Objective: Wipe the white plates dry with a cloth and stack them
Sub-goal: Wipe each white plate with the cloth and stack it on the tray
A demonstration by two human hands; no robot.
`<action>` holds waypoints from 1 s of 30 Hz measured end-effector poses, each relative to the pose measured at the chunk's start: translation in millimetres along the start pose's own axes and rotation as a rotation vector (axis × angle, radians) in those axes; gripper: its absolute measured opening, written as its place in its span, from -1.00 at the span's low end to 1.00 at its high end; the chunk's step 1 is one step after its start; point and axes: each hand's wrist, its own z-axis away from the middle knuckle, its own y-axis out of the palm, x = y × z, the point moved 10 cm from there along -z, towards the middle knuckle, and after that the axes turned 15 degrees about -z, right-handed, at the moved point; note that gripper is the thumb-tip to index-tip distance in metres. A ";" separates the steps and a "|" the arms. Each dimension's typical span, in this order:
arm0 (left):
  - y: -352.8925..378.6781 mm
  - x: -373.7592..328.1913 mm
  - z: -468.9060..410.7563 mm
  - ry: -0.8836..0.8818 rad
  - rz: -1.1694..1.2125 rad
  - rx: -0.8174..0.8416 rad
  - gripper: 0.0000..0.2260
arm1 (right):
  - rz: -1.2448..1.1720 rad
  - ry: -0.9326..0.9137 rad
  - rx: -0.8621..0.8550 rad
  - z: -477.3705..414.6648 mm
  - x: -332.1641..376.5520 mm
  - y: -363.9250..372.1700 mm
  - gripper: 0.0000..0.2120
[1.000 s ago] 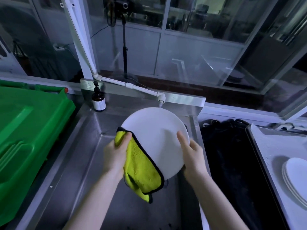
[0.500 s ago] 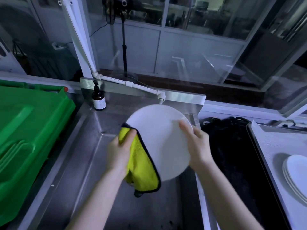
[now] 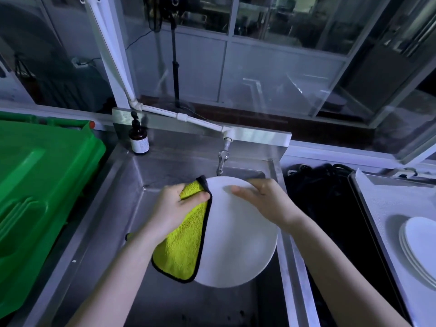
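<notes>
Plate [image 3: 238,244] tilted over sink [image 3: 113,220], left grip [image 3: 174,206] bunching cloth [image 3: 184,251] against its left rim, right grip [image 3: 262,199] pinching top rim, thumb on face, blurred; if wet, wiping pressure could slide it from that thin pinch onto the steel.

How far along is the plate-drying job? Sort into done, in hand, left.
Done: stacked plates sit on the right counter. In hand: the left hand grips the yellow cloth against a white plate that the right hand holds over the sink. Left: finishing and stacking it.
</notes>
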 end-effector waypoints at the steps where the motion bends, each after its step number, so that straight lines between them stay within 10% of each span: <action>1: -3.3 9.3 0.9 -0.053 0.035 -0.037 -0.83 | -0.087 0.002 -0.069 1.7 -2.9 -6.4 -0.46; 7: 0.7 71.6 20.8 -0.521 0.336 -0.332 -0.74 | -0.698 0.180 -0.690 31.3 -61.8 -8.2 -0.68; 19: 2.4 -7.1 -2.3 0.057 -0.111 -0.042 -0.61 | 0.135 -0.009 0.026 -1.7 10.2 2.3 -0.41; 27: 6.9 70.1 33.7 -0.556 0.369 -0.386 -0.81 | -0.702 0.228 -0.809 40.4 -63.9 -5.0 -0.61; 30: 12.8 74.4 34.7 -0.612 0.448 -0.380 -0.83 | -0.804 0.269 -0.741 45.4 -72.9 17.0 -0.68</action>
